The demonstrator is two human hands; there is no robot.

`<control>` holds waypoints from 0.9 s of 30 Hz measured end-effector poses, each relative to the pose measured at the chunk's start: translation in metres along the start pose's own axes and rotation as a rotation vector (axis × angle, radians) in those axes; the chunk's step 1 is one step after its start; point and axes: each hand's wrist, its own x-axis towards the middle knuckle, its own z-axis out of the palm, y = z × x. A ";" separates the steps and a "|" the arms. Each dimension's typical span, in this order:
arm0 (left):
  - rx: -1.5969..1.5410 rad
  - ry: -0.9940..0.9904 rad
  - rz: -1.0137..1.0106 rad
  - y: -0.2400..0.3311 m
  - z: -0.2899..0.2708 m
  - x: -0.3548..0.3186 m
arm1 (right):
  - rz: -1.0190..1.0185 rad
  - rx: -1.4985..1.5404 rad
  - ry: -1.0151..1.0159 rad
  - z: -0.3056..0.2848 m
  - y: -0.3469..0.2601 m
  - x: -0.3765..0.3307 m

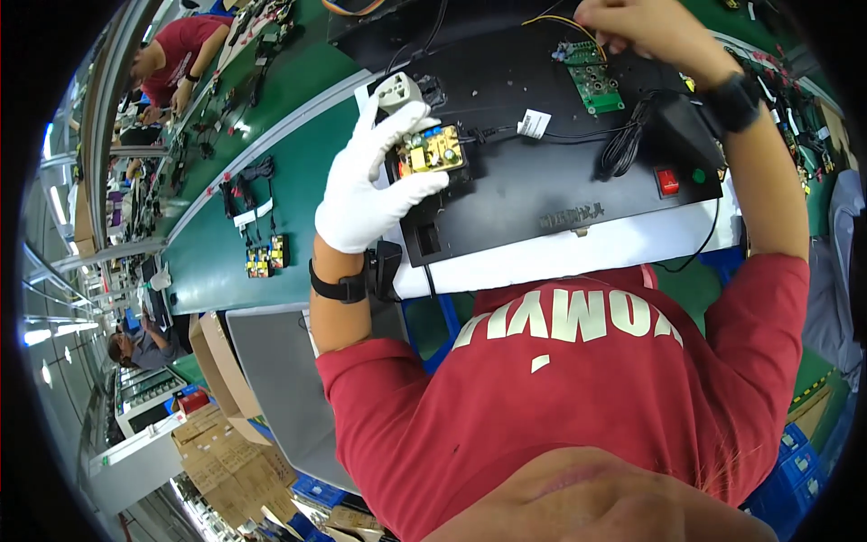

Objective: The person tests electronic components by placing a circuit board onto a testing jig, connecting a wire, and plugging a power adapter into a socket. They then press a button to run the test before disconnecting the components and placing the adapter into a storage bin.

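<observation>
My left hand (368,172), in a white glove, has its thumb and fingers around a small yellow circuit board (433,152) at the left end of a black test fixture (515,194). A light grey socket (397,91) stands just beyond those fingers. A black cable with a white tag (534,124) runs right from the board. My bare right hand (637,32) is at the far right with curled fingers, beside thin yellow and orange wires (564,20); what it grips, if anything, is hidden. Nearby lies a green circuit board (593,81) on the fixture.
The fixture bears a red switch (666,182), a green button (698,176) and a coiled black cable (623,149). More yellow boards (267,256) with leads lie on the green bench to the left. A conveyor (271,77) with parts runs beyond; a co-worker (185,54) is there.
</observation>
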 end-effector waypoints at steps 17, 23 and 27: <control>0.213 0.023 0.233 -0.009 0.000 0.003 | -0.192 -0.587 -0.020 0.030 0.016 0.032; 0.157 0.018 0.134 -0.008 -0.001 0.001 | -0.151 -0.605 -0.086 0.027 0.014 0.026; 0.000 0.016 0.033 -0.012 0.003 -0.003 | -0.327 -0.438 0.287 0.030 0.012 0.004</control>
